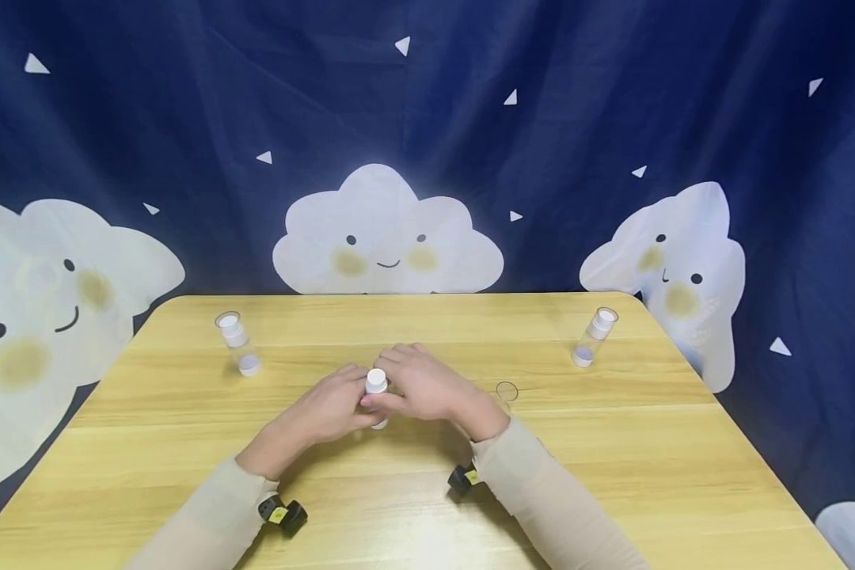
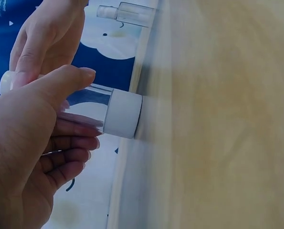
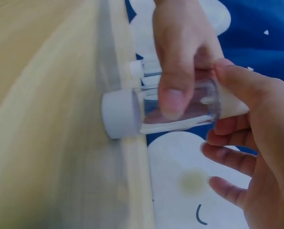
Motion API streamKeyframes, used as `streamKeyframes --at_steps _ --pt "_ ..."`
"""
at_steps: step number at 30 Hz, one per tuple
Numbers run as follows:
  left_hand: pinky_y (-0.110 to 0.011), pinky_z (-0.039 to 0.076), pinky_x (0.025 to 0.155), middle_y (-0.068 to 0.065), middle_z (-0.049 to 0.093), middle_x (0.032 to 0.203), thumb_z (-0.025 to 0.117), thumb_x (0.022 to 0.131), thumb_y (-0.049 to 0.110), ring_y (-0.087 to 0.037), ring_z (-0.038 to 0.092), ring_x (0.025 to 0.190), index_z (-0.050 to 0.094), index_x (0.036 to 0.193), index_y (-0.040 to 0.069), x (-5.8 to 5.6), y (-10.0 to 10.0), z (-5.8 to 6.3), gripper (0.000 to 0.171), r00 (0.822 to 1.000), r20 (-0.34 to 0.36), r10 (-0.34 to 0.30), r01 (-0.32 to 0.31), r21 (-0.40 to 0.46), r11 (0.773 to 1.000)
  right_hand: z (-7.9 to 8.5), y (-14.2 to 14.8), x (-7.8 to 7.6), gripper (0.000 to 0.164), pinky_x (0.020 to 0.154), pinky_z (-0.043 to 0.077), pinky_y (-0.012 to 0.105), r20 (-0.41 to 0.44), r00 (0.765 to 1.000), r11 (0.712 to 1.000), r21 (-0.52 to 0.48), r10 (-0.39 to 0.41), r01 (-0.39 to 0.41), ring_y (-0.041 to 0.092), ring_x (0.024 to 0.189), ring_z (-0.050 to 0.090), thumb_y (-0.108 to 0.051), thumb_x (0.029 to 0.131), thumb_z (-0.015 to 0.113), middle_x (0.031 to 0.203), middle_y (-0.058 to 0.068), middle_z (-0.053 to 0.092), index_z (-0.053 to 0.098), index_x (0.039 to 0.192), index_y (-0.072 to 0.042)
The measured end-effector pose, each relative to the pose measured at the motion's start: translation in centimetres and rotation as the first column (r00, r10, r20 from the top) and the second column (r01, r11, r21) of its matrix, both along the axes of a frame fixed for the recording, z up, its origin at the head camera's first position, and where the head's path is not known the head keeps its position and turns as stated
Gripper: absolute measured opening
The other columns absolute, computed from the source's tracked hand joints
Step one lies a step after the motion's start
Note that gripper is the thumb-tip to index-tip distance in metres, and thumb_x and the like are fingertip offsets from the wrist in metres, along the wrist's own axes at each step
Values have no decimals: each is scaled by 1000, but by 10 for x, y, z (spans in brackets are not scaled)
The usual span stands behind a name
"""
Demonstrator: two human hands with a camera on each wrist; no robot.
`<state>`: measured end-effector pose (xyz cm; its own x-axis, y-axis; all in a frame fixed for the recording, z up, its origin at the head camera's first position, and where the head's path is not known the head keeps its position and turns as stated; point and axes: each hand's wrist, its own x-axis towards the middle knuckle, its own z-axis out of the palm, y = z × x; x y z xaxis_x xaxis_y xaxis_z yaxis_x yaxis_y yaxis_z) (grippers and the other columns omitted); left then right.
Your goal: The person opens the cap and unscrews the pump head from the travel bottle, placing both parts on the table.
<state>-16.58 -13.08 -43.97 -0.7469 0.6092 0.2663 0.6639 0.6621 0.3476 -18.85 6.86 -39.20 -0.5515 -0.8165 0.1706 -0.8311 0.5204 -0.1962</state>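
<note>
On my feed, the left hand (image 1: 333, 405) grips a clear bottle (image 1: 376, 381) upright mid-table, its contents unclear to me; the right hand (image 1: 422, 385) pinches its white top. Beyond stand the left bottle (image 1: 238, 342) and right bottle (image 1: 594, 337), clear-covered.

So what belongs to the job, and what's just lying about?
In use:
clear cylindrical white-topped bottle, held by left hand and right hand
perhaps the clear round piece

Apparently standing by:
left-side bottle, clear and white
right-side bottle, likewise
</note>
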Motion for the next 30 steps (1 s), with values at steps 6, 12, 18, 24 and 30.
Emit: streamKeyframes --at_steps 6,12,18,24,30 --pt "-35 50 84 5 63 98 74 84 42 -13 55 89 66 103 15 1 1 0 33 999 13 33 -33 -8 999 6 5 -1 35 86 42 28 28 999 1000 13 22 -22 10 98 49 -50 95 57 103 -7 57 59 106 -16" --pt "-35 50 82 4 63 98 73 85 43 -13 54 88 67 101 15 2 1 1 34 999 14 41 -41 -20 999 9 7 5 47 91 44 32 21 999 999 24 -43 42 13 104 52 -56 92 58 110 -6 59 60 116 -15" --pt "-35 49 84 2 64 102 72 86 44 -15 55 91 68 99 17 2 2 0 30 999 -1 43 -43 -34 998 10 5 13 54 86 45 33 -89 987 990 41 -134 138 14 92 52 -65 88 55 97 -5 58 59 106 -15" --pt "-34 50 84 0 65 98 74 84 38 -17 56 89 65 91 15 2 1 -2 26 998 -60 32 -34 -38 999 2 0 17 58 85 42 34 -198 965 980 64 -171 187 13 85 52 -74 85 49 86 -8 52 56 94 -18" --pt "-35 49 84 -3 63 93 75 81 39 -19 55 86 66 96 8 4 1 -1 35 987 -157 33 -46 -78 996 -3 -3 19 62 91 40 37 -226 956 978 55 -185 202 15 93 55 -77 85 43 92 -7 57 59 97 -19"
